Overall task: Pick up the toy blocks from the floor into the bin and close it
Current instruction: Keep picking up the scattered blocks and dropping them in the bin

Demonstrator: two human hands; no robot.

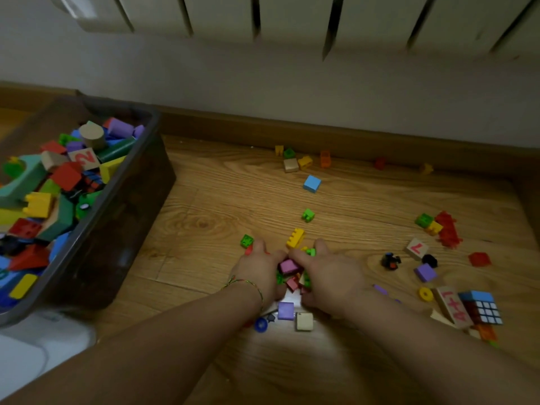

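Note:
My left hand [258, 271] and my right hand [330, 274] are cupped together on the wooden floor around a small heap of blocks [292, 274], purple, red and green ones showing between the palms. A yellow studded brick [295, 238] and a green brick [247, 240] lie just beyond the fingertips. A purple cube [285, 310] and a beige cube [304, 321] sit near my wrists. The dark open bin [117, 217] stands at the left, filled with several coloured blocks.
More blocks are scattered: a blue cube [312, 183], a group by the skirting board [301, 160], a red pile [447, 229], number blocks and a puzzle cube [486, 309] at the right. A radiator [321, 19] hangs on the wall above. A white object [43, 343] lies at the lower left.

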